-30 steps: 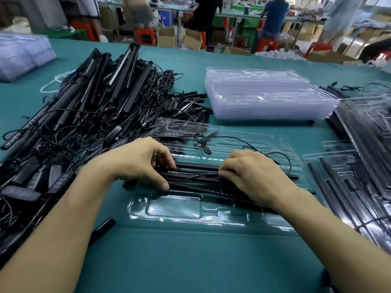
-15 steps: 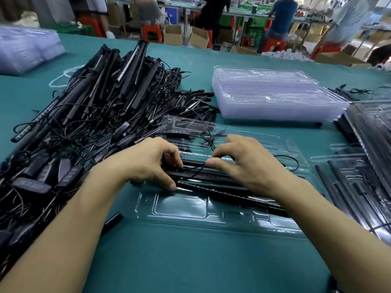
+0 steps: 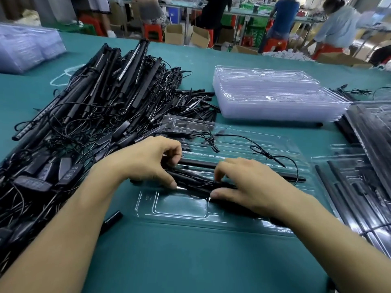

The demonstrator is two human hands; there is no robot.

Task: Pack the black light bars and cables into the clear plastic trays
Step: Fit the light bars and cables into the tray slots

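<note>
Teal desk (image 3: 190, 261) in a busy workshop, with people at benches behind. At left lies a tangled heap (image 3: 84, 123) of black bars and cables; a stack (image 3: 275, 98) of empty trays sits far right. In the middle a clear tray (image 3: 179, 210) holds several bars (image 3: 194, 182), and a tied cable (image 3: 273, 157) loops across its far half. The left hand (image 3: 148, 159) grips the bars' left end between curled fingers and thumb. The right hand (image 3: 249, 182) pinches them just beside it.
</note>
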